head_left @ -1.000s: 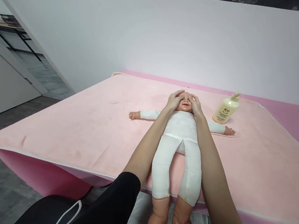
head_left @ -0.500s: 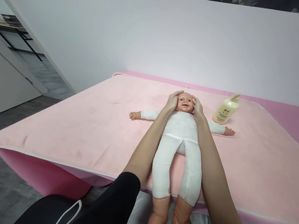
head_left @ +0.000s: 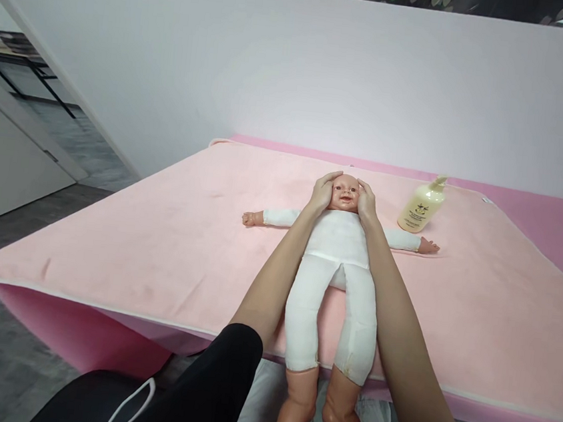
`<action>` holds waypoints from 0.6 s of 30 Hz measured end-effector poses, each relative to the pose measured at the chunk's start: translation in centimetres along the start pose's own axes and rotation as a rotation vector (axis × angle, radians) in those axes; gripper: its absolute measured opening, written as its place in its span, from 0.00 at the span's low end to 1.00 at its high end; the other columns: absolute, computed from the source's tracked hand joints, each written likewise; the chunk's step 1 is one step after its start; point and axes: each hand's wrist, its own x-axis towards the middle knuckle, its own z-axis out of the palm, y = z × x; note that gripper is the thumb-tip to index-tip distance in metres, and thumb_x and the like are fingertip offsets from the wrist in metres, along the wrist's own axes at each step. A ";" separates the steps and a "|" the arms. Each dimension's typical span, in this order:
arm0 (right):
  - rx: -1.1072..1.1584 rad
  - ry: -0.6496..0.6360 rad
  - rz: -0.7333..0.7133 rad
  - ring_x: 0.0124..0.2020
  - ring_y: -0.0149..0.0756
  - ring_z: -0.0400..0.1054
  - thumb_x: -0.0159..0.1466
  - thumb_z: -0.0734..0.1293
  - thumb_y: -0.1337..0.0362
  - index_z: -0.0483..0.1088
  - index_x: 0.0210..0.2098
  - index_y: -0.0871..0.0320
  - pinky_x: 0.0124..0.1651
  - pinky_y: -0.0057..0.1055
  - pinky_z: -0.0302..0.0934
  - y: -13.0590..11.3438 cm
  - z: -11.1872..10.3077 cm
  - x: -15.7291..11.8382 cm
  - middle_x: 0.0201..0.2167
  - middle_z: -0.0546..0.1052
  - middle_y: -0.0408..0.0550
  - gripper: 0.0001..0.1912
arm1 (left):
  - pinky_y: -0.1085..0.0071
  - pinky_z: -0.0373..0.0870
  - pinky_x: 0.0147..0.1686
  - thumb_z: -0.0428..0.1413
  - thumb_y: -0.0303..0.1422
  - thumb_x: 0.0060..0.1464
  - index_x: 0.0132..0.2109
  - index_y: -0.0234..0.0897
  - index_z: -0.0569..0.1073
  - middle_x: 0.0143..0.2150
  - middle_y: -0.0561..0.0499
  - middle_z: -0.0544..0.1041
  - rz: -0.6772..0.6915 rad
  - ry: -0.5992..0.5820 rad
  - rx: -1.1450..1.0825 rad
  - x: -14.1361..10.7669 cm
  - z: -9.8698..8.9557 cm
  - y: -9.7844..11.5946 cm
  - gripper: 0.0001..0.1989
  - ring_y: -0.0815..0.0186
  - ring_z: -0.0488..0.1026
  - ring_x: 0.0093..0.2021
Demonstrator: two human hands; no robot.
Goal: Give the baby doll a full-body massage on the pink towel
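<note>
A baby doll [head_left: 339, 240] lies face up, its white cloth arms stretched out sideways and its legs pointing towards me. Cupped around the left side of its head [head_left: 345, 196] in the picture is my left hand [head_left: 323, 192]. My right hand [head_left: 367, 201] curves against the opposite side, fingertips near the temple. Between them the doll's face stays uncovered. Both palms are hidden. The doll's feet [head_left: 297, 411] hang past the near edge of the table. To the right of its head stands a yellow pump bottle [head_left: 420, 207], apart from my hand.
A pale pink blanket [head_left: 159, 225] covers the table, whose darker pink surface [head_left: 551, 229] shows at the right. Behind rises a white partition [head_left: 296, 71]. A door [head_left: 9, 162] is at the left. My lap, with a white cord [head_left: 133, 407], lies below the near edge.
The view has shifted slightly, so the doll and bottle sit a little further left in the picture. Both hands keep the same hold on the doll's head.
</note>
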 end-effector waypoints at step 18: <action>-0.117 -0.430 -0.055 0.64 0.43 0.51 0.47 0.73 0.50 0.45 0.65 0.50 0.62 0.39 0.53 -1.6 -4.1 -2.8 0.66 0.49 0.47 0.53 | 0.57 0.52 0.62 0.66 0.39 0.33 0.60 0.36 0.63 0.64 0.40 0.60 0.140 -0.309 0.335 -2.7 -2.8 2.6 0.44 0.48 0.54 0.64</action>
